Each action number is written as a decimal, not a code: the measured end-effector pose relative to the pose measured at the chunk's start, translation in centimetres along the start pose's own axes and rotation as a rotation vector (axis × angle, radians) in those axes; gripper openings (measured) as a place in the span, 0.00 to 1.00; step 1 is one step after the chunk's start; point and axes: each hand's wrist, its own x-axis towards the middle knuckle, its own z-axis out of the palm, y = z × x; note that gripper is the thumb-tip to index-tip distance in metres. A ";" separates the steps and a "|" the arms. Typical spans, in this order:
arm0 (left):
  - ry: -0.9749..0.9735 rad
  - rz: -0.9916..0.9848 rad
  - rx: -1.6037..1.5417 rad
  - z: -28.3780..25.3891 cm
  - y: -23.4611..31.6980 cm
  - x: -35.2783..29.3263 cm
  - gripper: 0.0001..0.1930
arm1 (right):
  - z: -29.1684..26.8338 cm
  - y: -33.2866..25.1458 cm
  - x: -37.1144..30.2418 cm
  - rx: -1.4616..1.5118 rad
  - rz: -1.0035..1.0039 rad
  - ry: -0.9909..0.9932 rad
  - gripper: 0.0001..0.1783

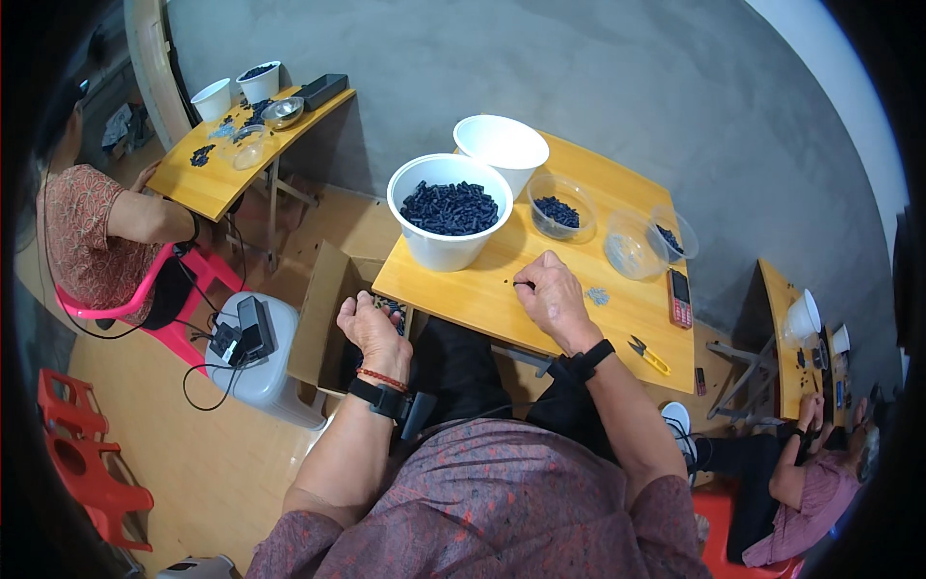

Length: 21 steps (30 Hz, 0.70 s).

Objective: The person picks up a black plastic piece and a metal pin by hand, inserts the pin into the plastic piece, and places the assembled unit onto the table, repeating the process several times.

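My right hand (555, 301) is closed in a pinch over the wooden table (463, 289), holding a small black piece (524, 285) at the fingertips. My left hand (372, 326) is off the table's left edge, above an open cardboard box (316, 323). Its fingers curl inward, and whatever they may hold is hidden. A white bucket (446, 251) nearly full of short black cylindrical pieces (449, 207) stands beyond my hands. Small pale pieces (598, 295) lie in a little heap just right of my right hand.
Behind stands a second white bucket (506, 145). Clear plastic bowls (629, 246) hold black and pale pieces. A red phone (680, 301) and yellow thread snips (649, 355) lie at the right edge. A grey stool (275, 372) carries black cables. People sit at tables on both sides.
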 end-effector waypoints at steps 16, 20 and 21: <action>-0.854 0.252 0.186 0.5 -1.0 -8.7 0.07 | -2.4 -0.6 -6.8 1.099 0.261 0.130 0.07; -1.076 0.143 0.316 -0.3 -2.6 -10.5 0.08 | -1.6 -1.6 -8.7 1.210 0.332 0.051 0.07; -1.116 0.122 0.326 -0.5 -2.7 -10.8 0.08 | -1.6 -1.8 -9.0 1.206 0.329 0.015 0.07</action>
